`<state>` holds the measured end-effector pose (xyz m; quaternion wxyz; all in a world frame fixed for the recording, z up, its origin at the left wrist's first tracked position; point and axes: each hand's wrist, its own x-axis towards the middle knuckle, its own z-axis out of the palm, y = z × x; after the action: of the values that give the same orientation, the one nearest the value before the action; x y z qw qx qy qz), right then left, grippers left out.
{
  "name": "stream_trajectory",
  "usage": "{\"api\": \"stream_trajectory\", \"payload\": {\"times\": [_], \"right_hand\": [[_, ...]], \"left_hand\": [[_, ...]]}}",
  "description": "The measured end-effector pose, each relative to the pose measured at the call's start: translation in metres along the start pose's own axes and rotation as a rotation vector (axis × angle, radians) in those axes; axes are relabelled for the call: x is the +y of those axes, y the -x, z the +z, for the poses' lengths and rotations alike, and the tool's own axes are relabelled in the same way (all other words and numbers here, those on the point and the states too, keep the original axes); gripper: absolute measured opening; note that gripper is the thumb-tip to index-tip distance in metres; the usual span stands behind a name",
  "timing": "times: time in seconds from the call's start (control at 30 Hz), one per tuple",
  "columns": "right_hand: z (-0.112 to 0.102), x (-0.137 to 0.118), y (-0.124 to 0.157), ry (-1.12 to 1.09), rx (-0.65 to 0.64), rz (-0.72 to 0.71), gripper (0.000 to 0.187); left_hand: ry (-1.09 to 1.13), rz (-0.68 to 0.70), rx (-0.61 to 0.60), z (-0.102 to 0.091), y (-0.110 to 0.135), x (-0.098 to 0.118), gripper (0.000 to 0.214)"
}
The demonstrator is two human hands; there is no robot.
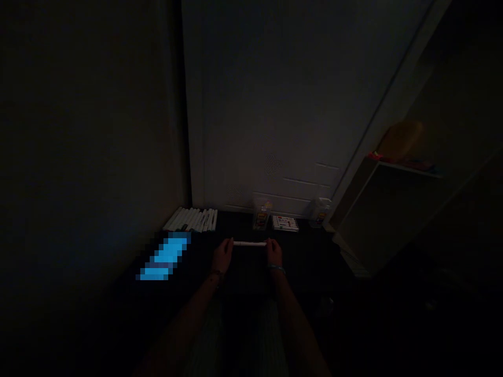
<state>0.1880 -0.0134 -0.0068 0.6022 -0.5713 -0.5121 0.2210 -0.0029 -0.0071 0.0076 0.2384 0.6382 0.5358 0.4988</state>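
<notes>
Here the room is very dark, and only the middle of the scene reads clearly. The left hand (222, 255) and the right hand (274, 253) hold a slim white marker (250, 243) level between them, each hand pinching one end with its fingertips, so the marker spans the gap from hand to hand just above a dark surface (306, 262). Both forearms reach in from below, a band on each wrist.

Beyond the left hand and a little to its outer side lies a row of white markers (192, 219), packed side by side. Nearer, well out past the left hand, a bright blue blurred patch (164, 257) glows on the surface. Past the right hand stand a small clear container (261, 215), a flat printed pack (285, 223) just beside it, and what seems to be another clear container (319, 212) further out; the gloom hides their detail. A pale door (283, 104) rises behind them all.
</notes>
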Motion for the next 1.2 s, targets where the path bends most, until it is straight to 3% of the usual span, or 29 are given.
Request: {"api": "stream_trajectory", "payload": {"times": [1.2], "right_hand": [[-0.003, -0.007, 0.001, -0.037, -0.013, -0.025, 0.03]], "left_hand": [[0.066, 0.051, 0.005, 0.006, -0.004, -0.011, 0.031]]}}
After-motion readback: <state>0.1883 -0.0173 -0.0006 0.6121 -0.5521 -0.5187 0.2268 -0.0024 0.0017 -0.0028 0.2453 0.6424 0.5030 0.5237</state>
